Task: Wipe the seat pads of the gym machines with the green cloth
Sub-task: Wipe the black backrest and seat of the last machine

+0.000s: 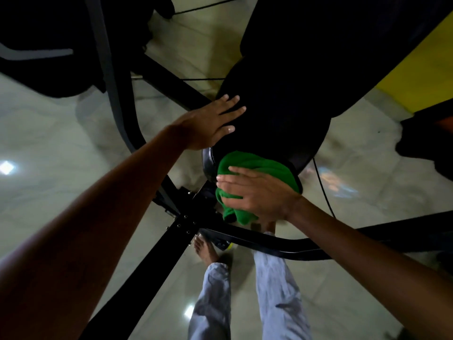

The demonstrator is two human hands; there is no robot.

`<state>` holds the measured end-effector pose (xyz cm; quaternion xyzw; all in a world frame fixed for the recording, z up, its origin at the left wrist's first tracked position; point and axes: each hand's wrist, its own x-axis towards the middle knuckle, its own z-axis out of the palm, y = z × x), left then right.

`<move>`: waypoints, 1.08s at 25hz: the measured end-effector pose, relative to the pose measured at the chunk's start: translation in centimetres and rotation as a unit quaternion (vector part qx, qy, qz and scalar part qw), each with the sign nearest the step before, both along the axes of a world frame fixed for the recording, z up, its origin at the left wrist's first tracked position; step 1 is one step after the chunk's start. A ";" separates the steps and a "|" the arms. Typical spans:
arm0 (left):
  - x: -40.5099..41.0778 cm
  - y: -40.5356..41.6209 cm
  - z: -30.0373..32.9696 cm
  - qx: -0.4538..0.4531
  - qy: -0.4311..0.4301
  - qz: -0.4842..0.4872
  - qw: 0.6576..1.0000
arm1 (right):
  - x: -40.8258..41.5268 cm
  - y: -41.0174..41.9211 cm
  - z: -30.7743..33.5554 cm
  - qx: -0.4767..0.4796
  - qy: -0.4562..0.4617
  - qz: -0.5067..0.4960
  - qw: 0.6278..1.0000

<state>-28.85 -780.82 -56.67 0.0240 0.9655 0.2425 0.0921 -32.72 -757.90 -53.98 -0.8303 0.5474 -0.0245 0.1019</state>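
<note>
Black seat pad (274,123) is the landmark, centre of view, dark and low on detail. Green cloth (255,165) is bunched on the pad's near edge, part draped over the front lip and hanging below it. Right hand (255,192) lies flat on top of the cloth, fingers together and pointing left, palm pressing it onto the pad; not a closed grip, more a flat press. Left hand (213,121) is open, fingers spread, resting on the pad's left side, apart from the cloth and holding nothing. The two hands are well apart. Black machine frame (186,224) crosses under the pad's near end, bolted joint visible just left of the cloth. Glossy marble floor (49,143) all around. Below the pad: light grey trousers (277,285) and a bare foot (206,251) on the floor. Yellow wall panel (421,69) off to the pad's right.
</note>
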 end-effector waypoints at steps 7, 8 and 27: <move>1.6 0.4 0.5 0.027 -0.019 0.008 0.999 | -1.5 3.0 0.4 -0.001 0.001 0.023 1.000; 1.8 0.5 0.5 0.032 -0.021 0.012 0.999 | -1.6 3.1 0.4 -0.001 -0.007 0.023 1.000; 1.0 6.4 -0.1 -0.054 0.065 0.056 0.995 | 1.0 -0.3 -0.8 -0.258 -0.425 -0.853 0.159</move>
